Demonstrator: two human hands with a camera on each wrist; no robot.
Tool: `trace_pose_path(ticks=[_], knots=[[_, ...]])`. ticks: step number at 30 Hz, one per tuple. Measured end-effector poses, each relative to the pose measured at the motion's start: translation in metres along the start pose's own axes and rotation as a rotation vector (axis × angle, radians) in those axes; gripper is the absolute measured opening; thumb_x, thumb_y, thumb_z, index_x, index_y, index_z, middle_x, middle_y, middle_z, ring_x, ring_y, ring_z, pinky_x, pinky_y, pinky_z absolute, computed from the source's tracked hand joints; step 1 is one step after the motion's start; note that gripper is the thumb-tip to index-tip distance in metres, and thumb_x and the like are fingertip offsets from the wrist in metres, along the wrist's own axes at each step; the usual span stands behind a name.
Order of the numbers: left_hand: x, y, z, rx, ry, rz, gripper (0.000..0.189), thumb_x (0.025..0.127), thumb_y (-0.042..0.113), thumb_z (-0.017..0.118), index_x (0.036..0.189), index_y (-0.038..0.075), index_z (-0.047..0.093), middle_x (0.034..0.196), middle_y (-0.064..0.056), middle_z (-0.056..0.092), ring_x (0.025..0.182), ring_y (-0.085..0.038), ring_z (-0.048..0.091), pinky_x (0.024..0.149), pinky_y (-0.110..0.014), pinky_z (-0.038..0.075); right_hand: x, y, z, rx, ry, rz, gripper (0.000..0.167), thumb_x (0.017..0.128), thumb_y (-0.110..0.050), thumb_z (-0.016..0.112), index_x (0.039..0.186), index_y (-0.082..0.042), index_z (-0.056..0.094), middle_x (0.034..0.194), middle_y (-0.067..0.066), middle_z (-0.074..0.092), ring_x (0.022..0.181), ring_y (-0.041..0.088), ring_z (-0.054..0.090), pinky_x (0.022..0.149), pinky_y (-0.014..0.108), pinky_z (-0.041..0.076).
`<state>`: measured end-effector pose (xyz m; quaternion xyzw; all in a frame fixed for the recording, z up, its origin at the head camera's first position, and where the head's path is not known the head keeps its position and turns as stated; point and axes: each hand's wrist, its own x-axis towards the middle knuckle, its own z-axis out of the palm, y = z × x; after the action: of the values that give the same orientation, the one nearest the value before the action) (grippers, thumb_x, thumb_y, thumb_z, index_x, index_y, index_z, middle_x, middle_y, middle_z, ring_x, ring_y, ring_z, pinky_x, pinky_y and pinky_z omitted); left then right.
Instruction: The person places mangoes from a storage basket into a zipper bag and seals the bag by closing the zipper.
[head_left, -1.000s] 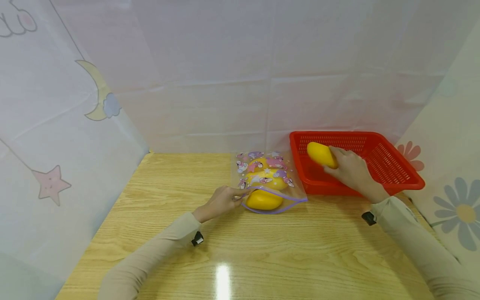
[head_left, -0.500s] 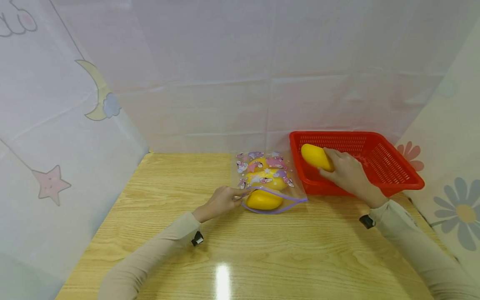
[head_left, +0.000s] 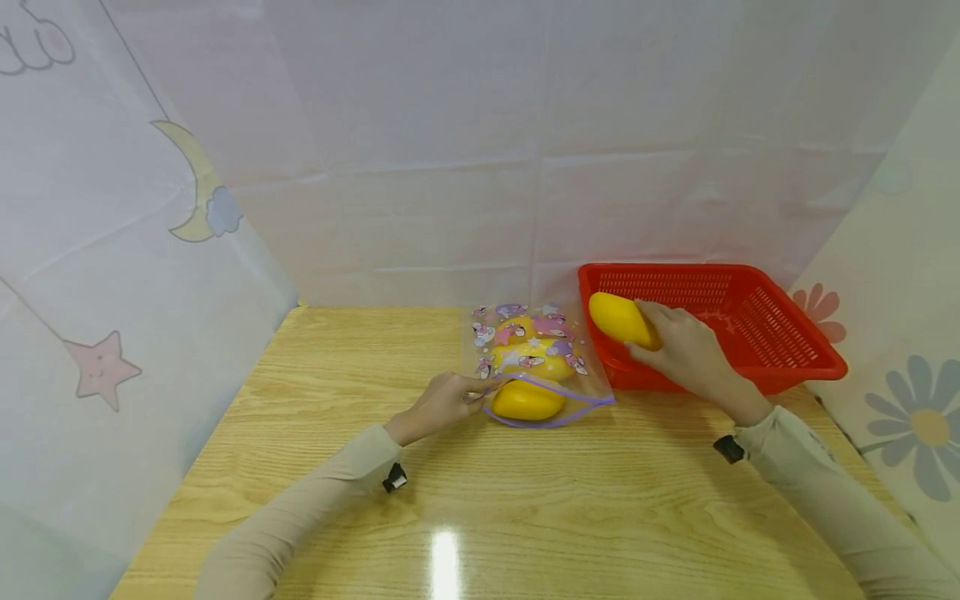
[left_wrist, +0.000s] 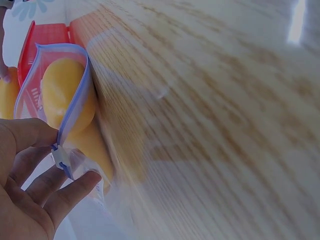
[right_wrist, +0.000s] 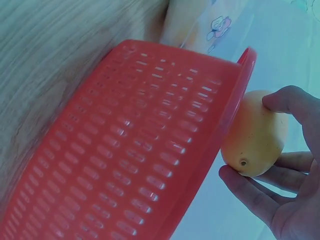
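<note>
My left hand (head_left: 438, 407) pinches the left end of the purple zip edge of a clear printed zip bag (head_left: 592, 382). A white slider (left_wrist: 60, 156) shows between the fingers in the left wrist view. The bag lies flat with its mouth parted towards me. Several yellow mangoes are inside, one mango (head_left: 528, 400) right at the mouth. My right hand (head_left: 692, 352) grips another yellow mango (head_left: 617, 318) above the left side of the red basket (head_left: 757, 329). In the right wrist view, thumb and fingers hold this mango (right_wrist: 255, 132) just beyond the basket rim.
The red slotted plastic basket stands at the back right, close beside the bag. Beneath everything is a wood-grain table (head_left: 525, 500). A pale sheet (head_left: 420, 208) hangs behind the table, with printed side sheets left and right.
My right hand has moved left and slightly towards me with the mango, from over the basket's interior to near its left rim. The left hand and the bag have stayed still.
</note>
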<state>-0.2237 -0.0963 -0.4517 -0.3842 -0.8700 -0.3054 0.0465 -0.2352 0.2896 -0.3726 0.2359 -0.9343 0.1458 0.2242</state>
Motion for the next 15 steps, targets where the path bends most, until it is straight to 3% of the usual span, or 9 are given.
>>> trace_pose_path(ticks=[15], knots=[[0.000, 0.002, 0.000, -0.010, 0.020, 0.006, 0.042, 0.085, -0.002, 0.073, 0.126, 0.006, 0.068, 0.109, -0.014, 0.072, 0.036, 0.005, 0.017, 0.037, -0.015, 0.025, -0.005, -0.021, -0.003, 0.040, -0.019, -0.054, 0.067, 0.080, -0.023, 0.081, 0.134, 0.005, 0.054, 0.115, 0.026, 0.065, 0.082, 0.035, 0.060, 0.065, 0.053, 0.052]])
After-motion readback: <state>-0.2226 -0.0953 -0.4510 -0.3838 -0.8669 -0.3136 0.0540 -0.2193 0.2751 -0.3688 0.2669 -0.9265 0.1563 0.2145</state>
